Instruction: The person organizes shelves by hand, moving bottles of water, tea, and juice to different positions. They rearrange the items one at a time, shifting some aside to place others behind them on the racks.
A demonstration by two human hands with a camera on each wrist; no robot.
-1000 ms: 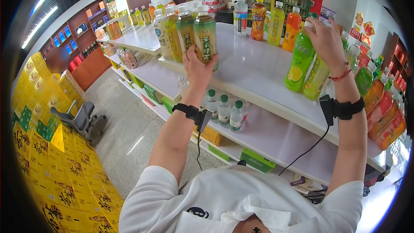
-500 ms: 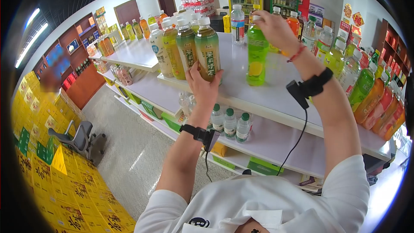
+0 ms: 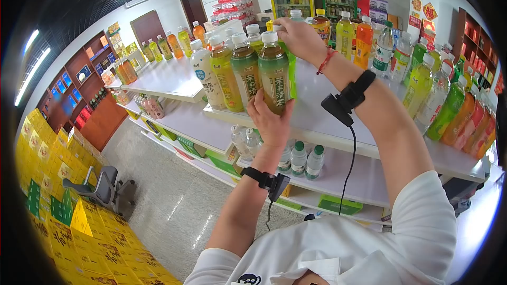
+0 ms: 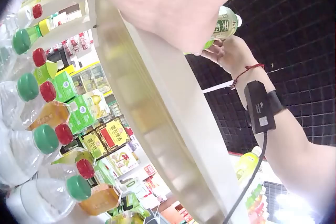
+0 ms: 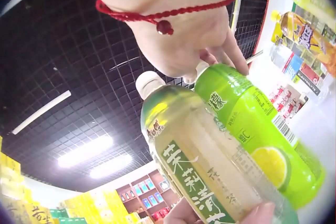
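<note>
My left hand point(image 3: 270, 121) grips the lower part of a jasmine tea bottle point(image 3: 273, 76) with a green-topped label and white cap, thumb on one side and fingers on the other. This bottle stands at the end of a row on the upper shelf. Just beyond it, my right hand point(image 3: 303, 39) holds a bright green lemon drink bottle point(image 5: 257, 129) by its cap, from above. The tea bottle mostly hides that green bottle in the head view. In the right wrist view the two bottles are side by side, leaning alike, with left fingertips point(image 5: 260, 214) low on the tea bottle.
Beside the tea bottle stand a second tea bottle point(image 3: 244, 74), a yellow bottle point(image 3: 226, 82) and a white bottle point(image 3: 206, 79). Several mixed drinks crowd the right end, including an orange bottle point(image 3: 363, 42). Green-capped water bottles point(image 3: 298, 158) stand on the shelf below.
My right hand has carried the green lemon bottle leftward from the right-hand bottles to just behind the tea bottle. The left hand stays on the tea bottle. The head view has shifted.
</note>
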